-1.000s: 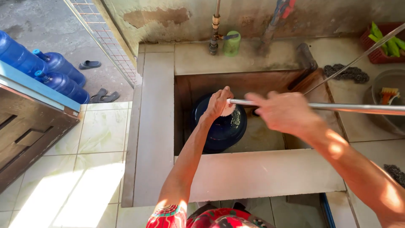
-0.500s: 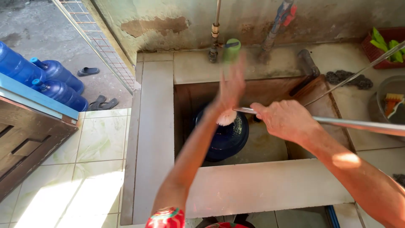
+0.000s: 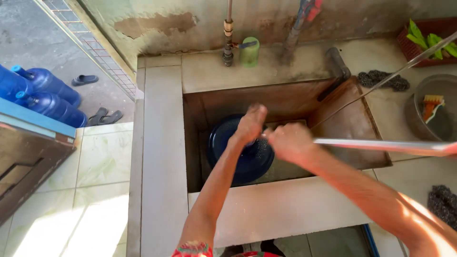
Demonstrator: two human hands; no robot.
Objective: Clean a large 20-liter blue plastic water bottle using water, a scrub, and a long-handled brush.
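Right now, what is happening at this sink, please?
A person leans over a deep concrete basin. The left hand rests on the neck of a big dark blue water jug standing in the basin. The right hand grips a long metal rod whose tip is at the jug's mouth.

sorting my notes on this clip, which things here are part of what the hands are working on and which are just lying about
In hand:
left hand on the dark blue water jug
right hand gripping the long metal rod
sunken basin holding the jug

Lying about:
green cup
blue jugs
sandals
grey bowl with a brush
dark rags
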